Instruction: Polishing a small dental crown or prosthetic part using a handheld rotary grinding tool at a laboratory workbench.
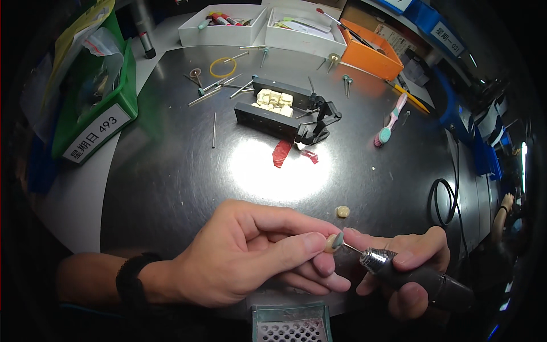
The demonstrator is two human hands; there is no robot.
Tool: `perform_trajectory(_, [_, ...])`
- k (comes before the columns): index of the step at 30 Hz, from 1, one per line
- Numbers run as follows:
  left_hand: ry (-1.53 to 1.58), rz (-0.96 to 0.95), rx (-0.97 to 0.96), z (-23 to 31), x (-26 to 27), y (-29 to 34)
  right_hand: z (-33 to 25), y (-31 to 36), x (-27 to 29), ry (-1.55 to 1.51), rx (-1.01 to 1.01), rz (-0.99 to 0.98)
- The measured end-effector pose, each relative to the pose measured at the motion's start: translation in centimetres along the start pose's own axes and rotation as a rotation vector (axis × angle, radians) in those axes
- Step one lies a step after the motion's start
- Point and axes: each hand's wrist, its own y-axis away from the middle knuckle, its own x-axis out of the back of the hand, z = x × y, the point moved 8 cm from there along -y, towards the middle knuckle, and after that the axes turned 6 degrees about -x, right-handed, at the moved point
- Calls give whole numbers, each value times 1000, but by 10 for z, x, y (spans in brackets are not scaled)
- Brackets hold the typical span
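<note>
Between thumb and fingers, my left hand (250, 256) pinches a small tooth-coloured dental crown (330, 245). My right hand (419, 256) grips a dark rotary handpiece (421, 282) with a silver collar. The green-grey grinding tip (338, 240) on its thin shank meets the crown, or lies right against it. Just beyond my fingertips, a second crown (342, 212) rests on the dark bench top. Farther back lies a black articulator (285, 114), its two plates around a cream tooth model (274, 102).
Red film pieces (281, 154) lie before the articulator. Several burs (216, 90) and a yellow rubber band (223, 67) are scattered behind. A pink toothbrush (391, 121) lies right. White boxes (223, 35), an orange box (370, 54) and a green bin (94, 128) edge the bench. A perforated tray (290, 310) sits nearest me.
</note>
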Motion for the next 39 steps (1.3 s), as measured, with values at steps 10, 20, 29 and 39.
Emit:
perform_trajectory(10, [-8,-1,3,-1,-2,0,1,-1,2,-36,-8,30])
perform_trajectory(20, [28,-12,14,0,-4,1,-3,3,7,-78,35,20])
perform_trajectory(29, [21,-18,18,0,-1,0,0,-1,0,-14,4,10])
perform_trajectory(39, [19,-16,21,0,-5,0,-3,1,2,-16,-21,15])
